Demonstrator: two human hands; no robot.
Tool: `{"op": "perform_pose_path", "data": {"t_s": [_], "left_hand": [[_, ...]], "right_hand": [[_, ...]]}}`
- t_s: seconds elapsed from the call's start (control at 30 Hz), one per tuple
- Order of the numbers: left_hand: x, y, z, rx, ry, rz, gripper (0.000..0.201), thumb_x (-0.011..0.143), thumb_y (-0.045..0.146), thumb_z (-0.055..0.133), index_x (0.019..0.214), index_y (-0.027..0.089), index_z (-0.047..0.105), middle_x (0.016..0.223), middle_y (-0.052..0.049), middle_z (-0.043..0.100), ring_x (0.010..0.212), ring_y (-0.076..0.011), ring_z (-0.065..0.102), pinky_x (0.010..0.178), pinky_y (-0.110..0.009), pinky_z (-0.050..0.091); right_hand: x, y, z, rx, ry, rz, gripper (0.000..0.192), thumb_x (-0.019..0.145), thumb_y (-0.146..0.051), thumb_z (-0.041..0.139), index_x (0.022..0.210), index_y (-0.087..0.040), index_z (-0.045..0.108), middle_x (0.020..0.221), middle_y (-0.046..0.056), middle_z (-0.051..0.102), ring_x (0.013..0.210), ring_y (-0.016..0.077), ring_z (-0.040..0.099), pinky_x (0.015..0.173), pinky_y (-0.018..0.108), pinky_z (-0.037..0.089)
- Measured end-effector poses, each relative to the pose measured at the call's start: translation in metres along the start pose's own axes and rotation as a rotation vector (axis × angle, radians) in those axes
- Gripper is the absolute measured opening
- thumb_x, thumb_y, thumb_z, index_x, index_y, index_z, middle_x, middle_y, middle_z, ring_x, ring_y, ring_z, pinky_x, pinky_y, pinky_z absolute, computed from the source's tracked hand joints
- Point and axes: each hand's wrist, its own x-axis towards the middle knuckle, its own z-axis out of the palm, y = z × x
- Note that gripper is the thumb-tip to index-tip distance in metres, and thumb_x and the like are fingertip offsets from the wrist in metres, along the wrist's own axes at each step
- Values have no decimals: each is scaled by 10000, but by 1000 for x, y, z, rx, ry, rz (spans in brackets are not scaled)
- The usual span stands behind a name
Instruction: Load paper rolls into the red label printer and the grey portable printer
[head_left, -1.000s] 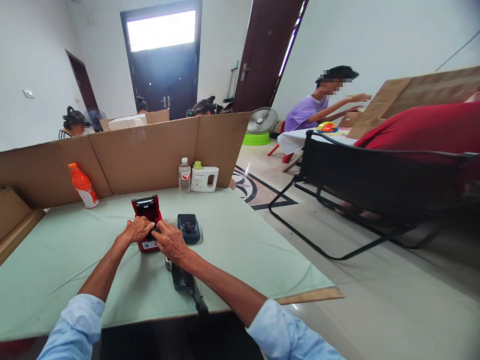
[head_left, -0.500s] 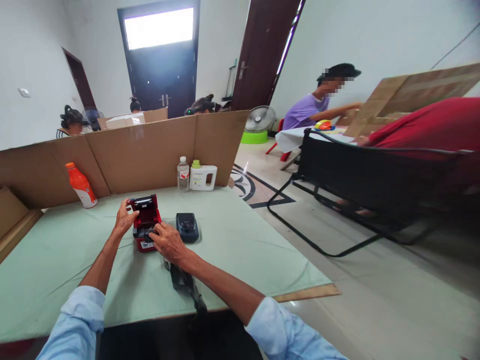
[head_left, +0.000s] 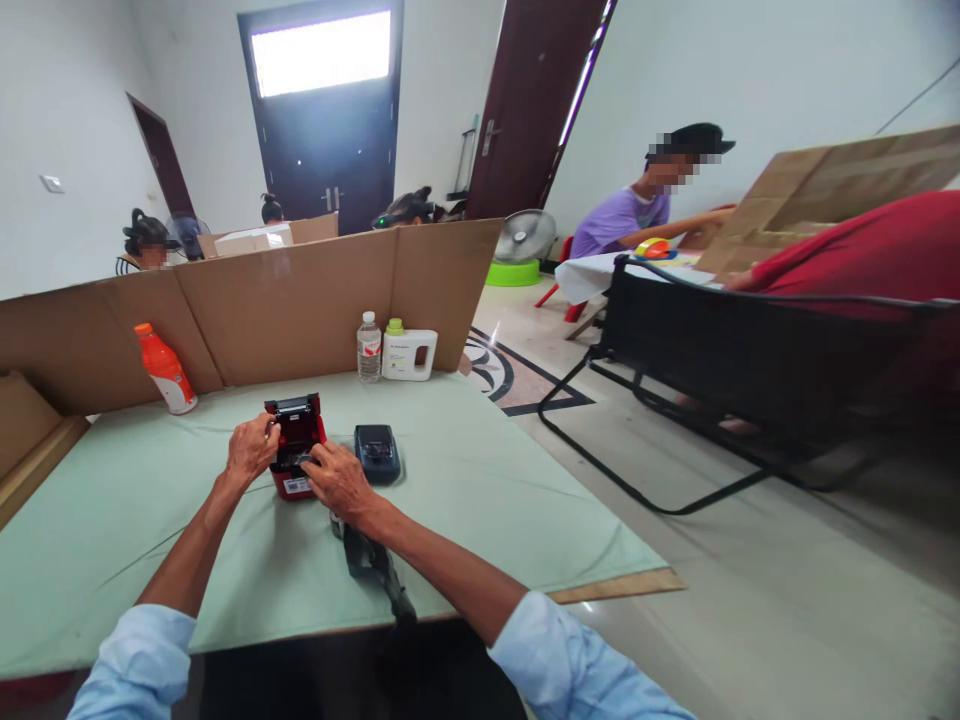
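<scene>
We're looking down at a table covered in a pale green cloth (head_left: 150, 500). Both our hands are working on a small red printer (head_left: 296, 450) sitting near the middle of the table, its lid tipped up and open toward the far side.

Our left hand (head_left: 251, 450) is gripping the left edge of the red printer, fingers curled around the raised lid's side, so it's closed on the device. Our right hand (head_left: 339, 482) is resting on the printer's front right part, fingers bent down into the open bay; we can't tell whether they're pinching anything inside, since the hand is covering that spot.

A dark blue-grey device (head_left: 377, 453) of similar size is lying just beside the red printer on its right, not touched by either hand. A black strap or cable (head_left: 371, 565) is trailing under our right forearm toward the near table edge.

A cardboard screen (head_left: 300, 300) is standing along the far side of the table. In front of it an orange bottle (head_left: 166, 368) is leaning at the left, and a clear water bottle (head_left: 368, 349) is standing touching or nearly touching a white jug with a green cap (head_left: 407, 353).

Other people are sitting behind the screen and at a table to the right, well apart from us. A black folding chair frame (head_left: 697, 360) is standing on the floor to the right.
</scene>
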Motion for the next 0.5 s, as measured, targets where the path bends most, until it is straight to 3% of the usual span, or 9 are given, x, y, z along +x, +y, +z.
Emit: {"op": "perform_pose_path", "data": {"t_s": [0.13,0.2,0.3,0.37,0.5], "left_hand": [[-9,9,-3,50,-34,-48,306,988,331,484,1036,197,755,1000,-131,794,954,-290,727,825,-353,476],[-8,14,-2,30,-93,45,312,986,317,471,966,196,758,967,-119,789,916,-264,715,812,-334,459],[0,21,0,-8,-293,215,410,1008,330,413,760,196,711,803,-80,753,758,-212,660,723,-305,416],[6,24,1,-32,-402,250,470,1018,355,390,666,196,658,714,-61,716,673,-191,607,669,-298,377],[12,26,8,-65,-426,248,453,995,335,418,625,197,638,701,-54,711,657,-180,586,667,-297,366]], "right_hand": [[-1,0,1,-3,15,-9,118,970,-256,662,1037,-197,739,1074,101,662,998,242,544,806,350,427],[-1,1,2,-5,16,-7,119,973,-260,658,1035,-198,738,1072,99,666,998,242,544,807,350,424],[0,2,4,-14,9,4,121,979,-255,646,1026,-199,742,1074,97,673,1001,243,548,809,349,421],[0,2,5,-18,12,12,131,983,-245,634,1034,-196,743,1078,100,673,1008,243,547,812,347,420],[0,4,7,-24,25,18,128,979,-244,637,1021,-196,748,1069,104,668,1005,242,538,804,341,410]]}}
